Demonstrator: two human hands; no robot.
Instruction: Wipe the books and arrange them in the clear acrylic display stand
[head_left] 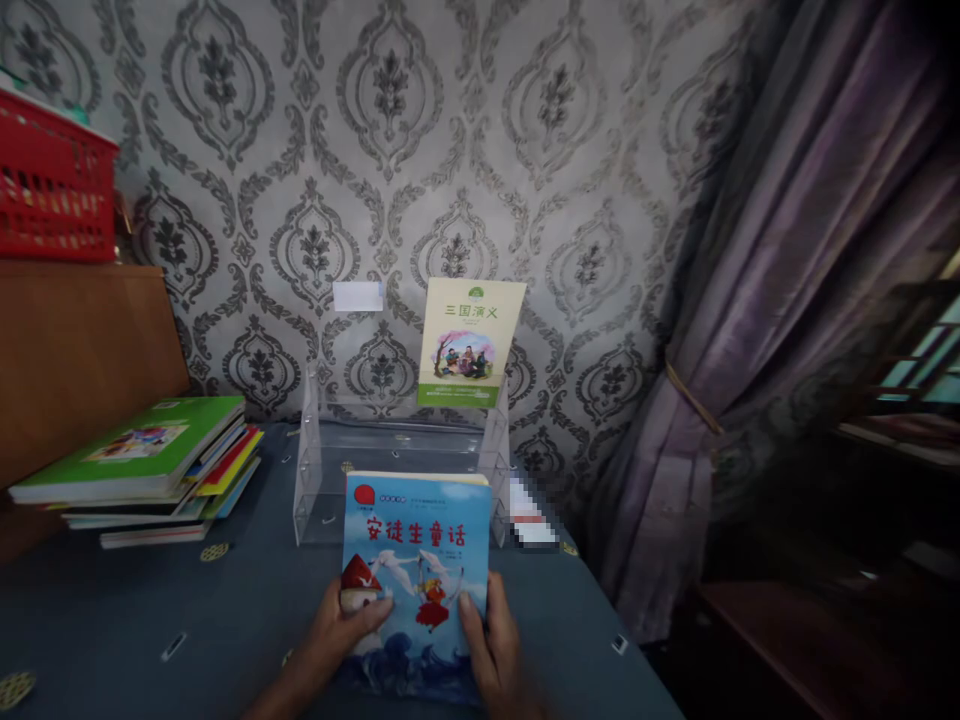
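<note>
A blue book [414, 580] with red Chinese lettering on its cover is held upright between my two hands, front facing me. My left hand [341, 625] grips its left edge, thumb lying on the cover. On the opposite edge, my right hand [491, 635] holds it the same way. Both hands' other fingers are mostly hidden behind the book. Just beyond stands a clear acrylic tiered rack [309, 480], partly covered by the blue book. A pale green and cream book [471, 345] leans upright on the rack's back tier at the right.
A stack of books [150, 460] lies on the blue-covered table [247, 620] at left. Behind it is a wooden cabinet [82, 340] bearing a red basket [56, 180]. A purple curtain [720, 330] hangs at right, past the table's edge. Patterned wallpaper [472, 130] backs the table.
</note>
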